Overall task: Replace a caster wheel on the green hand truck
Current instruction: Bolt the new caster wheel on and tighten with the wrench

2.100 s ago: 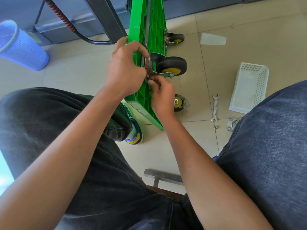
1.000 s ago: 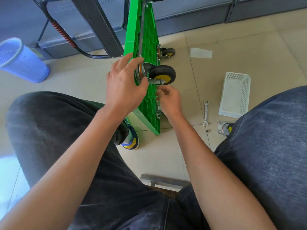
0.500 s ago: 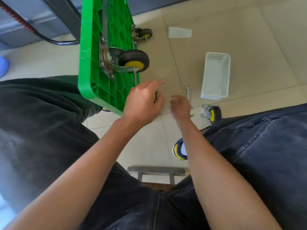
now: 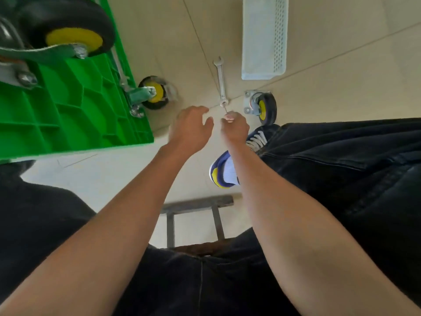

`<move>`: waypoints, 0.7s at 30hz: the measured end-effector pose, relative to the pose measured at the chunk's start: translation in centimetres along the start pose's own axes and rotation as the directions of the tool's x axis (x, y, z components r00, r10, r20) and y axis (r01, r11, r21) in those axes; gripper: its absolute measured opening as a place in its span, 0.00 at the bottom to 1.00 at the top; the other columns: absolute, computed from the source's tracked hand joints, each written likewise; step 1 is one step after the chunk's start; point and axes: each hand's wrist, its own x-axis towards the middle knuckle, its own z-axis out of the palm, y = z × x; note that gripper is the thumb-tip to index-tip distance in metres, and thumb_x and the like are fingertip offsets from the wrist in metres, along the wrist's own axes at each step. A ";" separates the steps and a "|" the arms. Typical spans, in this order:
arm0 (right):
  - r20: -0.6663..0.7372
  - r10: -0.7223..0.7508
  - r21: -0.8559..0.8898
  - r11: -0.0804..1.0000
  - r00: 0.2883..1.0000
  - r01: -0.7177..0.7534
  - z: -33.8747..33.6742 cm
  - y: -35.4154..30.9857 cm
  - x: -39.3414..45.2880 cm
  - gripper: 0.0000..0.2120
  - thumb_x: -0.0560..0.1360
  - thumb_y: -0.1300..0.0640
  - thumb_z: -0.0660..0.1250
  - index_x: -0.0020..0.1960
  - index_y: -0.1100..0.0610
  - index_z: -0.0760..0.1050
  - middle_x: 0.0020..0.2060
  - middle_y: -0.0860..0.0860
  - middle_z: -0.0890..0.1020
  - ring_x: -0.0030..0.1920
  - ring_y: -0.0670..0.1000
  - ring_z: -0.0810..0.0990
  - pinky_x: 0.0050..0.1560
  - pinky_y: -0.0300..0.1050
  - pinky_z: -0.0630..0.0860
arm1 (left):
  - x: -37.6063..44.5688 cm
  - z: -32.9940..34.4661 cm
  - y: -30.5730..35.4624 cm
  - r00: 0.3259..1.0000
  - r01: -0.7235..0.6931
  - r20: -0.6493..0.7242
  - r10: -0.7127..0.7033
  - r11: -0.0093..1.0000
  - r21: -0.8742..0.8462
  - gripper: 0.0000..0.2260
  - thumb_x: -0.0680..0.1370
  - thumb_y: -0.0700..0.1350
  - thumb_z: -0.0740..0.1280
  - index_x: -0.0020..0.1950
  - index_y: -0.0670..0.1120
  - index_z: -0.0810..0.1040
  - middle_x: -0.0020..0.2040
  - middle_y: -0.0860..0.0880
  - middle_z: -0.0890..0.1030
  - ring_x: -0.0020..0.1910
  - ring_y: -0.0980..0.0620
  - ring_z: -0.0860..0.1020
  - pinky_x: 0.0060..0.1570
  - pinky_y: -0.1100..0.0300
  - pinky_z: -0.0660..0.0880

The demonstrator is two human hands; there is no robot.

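The green hand truck (image 4: 68, 115) stands on edge at the left, ribbed underside facing me. A black and yellow caster (image 4: 68, 30) is mounted near the top left and another caster (image 4: 155, 93) sits at its lower corner on the floor. A loose caster wheel (image 4: 262, 107) lies on the tiles to the right. My right hand (image 4: 234, 128) reaches down and pinches a small bolt (image 4: 226, 109) just below the end of a silver wrench (image 4: 221, 80). My left hand (image 4: 191, 128) hovers beside it, fingers spread and holding nothing.
A white perforated plastic basket (image 4: 264, 37) lies on the floor beyond the wrench. My blue, white and yellow shoe (image 4: 224, 172) rests below my right hand. A low stool's metal frame (image 4: 196, 208) shows between my dark-trousered knees.
Both hands left the mounted caster and dropped to the floor. My right hand reached the bolt by the wrench and took hold of it. The view tipped down and closer.
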 end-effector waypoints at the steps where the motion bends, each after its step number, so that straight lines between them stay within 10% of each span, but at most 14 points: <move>1: -0.010 0.009 -0.013 1.000 1.000 -0.009 0.0 0.3 0.5 0.13 0.81 0.60 0.64 0.64 0.59 0.78 0.62 0.54 0.82 0.63 0.56 0.79 0.54 0.39 0.69 | 0.7 0.6 -0.4 1.000 0.007 0.029 -0.007 1.000 -0.005 0.18 0.82 0.53 0.62 0.72 0.51 0.76 0.71 0.51 0.76 0.69 0.48 0.73 0.68 0.54 0.69; 21: 0.097 -0.129 -0.373 0.915 0.987 0.157 1.3 2.1 7.7 0.16 0.80 0.52 0.69 0.62 0.60 0.74 0.56 0.56 0.82 0.58 0.56 0.79 0.52 0.45 0.72 | 8.6 4.7 -4.0 0.953 0.156 0.291 -0.088 0.963 -0.219 0.15 0.80 0.51 0.64 0.66 0.54 0.79 0.60 0.55 0.82 0.67 0.52 0.73 0.66 0.58 0.71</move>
